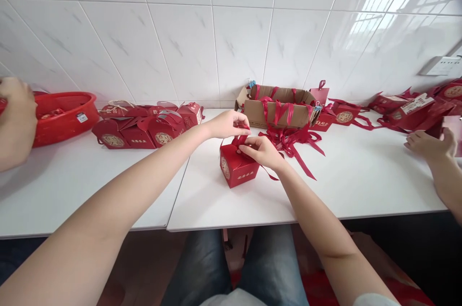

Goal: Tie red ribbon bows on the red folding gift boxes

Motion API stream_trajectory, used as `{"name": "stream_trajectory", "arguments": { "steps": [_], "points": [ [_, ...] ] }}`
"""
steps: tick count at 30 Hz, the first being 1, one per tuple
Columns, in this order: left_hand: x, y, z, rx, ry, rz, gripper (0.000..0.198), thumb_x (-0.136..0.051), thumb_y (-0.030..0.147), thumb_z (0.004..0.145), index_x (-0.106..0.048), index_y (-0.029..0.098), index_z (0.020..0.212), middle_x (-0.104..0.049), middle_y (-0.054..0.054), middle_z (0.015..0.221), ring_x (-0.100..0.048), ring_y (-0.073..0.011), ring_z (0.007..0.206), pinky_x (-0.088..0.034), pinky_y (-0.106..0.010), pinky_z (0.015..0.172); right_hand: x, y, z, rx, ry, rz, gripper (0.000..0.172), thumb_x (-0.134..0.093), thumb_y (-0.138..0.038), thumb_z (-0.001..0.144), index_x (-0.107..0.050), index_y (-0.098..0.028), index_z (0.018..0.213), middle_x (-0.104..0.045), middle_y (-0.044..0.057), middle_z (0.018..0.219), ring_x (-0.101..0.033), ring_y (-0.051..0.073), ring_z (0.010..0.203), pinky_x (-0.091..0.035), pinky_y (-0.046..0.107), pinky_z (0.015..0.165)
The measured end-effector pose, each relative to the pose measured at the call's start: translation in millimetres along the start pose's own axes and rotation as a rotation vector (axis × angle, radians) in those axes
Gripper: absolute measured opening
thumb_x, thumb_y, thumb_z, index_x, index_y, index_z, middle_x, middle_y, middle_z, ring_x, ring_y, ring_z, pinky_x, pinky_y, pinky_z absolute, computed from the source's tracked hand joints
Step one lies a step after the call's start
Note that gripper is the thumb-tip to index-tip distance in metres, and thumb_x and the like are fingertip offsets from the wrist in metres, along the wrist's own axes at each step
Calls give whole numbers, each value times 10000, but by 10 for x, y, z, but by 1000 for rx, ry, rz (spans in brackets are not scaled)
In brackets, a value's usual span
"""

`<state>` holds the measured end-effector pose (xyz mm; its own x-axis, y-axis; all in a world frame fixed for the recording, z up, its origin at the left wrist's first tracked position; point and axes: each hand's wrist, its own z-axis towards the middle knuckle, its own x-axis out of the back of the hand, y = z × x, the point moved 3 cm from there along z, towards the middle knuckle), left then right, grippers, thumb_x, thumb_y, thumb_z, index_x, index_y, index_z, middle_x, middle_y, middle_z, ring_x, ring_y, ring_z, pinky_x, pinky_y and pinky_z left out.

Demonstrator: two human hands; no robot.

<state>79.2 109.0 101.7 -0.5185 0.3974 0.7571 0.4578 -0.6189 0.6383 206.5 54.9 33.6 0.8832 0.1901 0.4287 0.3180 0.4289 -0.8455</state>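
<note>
A small red gift box [241, 171] with gold lettering and a round gold emblem stands upright on the white table in front of me. Dark red ribbon [238, 141] rises from its top. My left hand [228, 124] pinches the ribbon's upper part above the box. Close by on the right, my right hand [263, 151] has its fingers closed on the ribbon at the box top. One ribbon tail trails off to the right of the box. The fingertips partly hide the ribbon, so I cannot make out its knot or loop.
Behind the box sits a cardboard carton [285, 112] draped with ribbons, a ribbon pile [296, 141] before it. Red boxes [144, 128] line the left back, beside a red basin [67, 116]. More red boxes [407, 106] lie right. Other people's hands [431, 145] work at both sides.
</note>
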Motion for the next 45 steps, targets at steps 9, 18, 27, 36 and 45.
{"name": "stream_trajectory", "arguments": {
  "steps": [9,18,27,36,45],
  "points": [
    [27,-390,-138,186,551,325,178,-604,350,764,-585,174,763,-607,-39,840,-556,-185,778,-436,-302,718,-57,77,4,-8,122,41,269,-533,-348,838,-663,-164,692,-706,46,744,-591,162,648,-420,266,593],
    [-265,-371,-525,195,378,-8,240,-587,466,781,-697,256,822,-576,-42,1181,-445,-278,1190,-277,-445,1061,-102,69,-21,37,204,-19,206,-512,-328,853,-600,-194,723,-705,38,755,-615,176,674,-437,279,620],
    [-508,-388,-599,186,509,-418,214,-641,388,760,-676,181,722,-623,-81,1071,-577,-231,1013,-438,-343,894,-142,49,-111,-2,284,-40,242,-573,-353,830,-454,-253,1016,-673,-31,665,-500,127,448,-365,244,471],
    [-554,-422,-619,85,516,-437,209,-579,366,836,-632,164,822,-640,-31,836,-583,-160,824,-458,-257,769,-117,68,-99,65,324,-197,139,-570,-310,832,-673,-222,866,-709,46,814,-637,192,678,-492,312,615],
    [-578,-425,-604,99,520,-419,158,-648,305,774,-592,166,823,-646,-32,851,-602,-161,829,-477,-271,788,-91,55,-62,133,307,-238,174,-552,-236,843,-724,-216,863,-699,55,817,-632,199,762,-495,316,702]
  ]
}}
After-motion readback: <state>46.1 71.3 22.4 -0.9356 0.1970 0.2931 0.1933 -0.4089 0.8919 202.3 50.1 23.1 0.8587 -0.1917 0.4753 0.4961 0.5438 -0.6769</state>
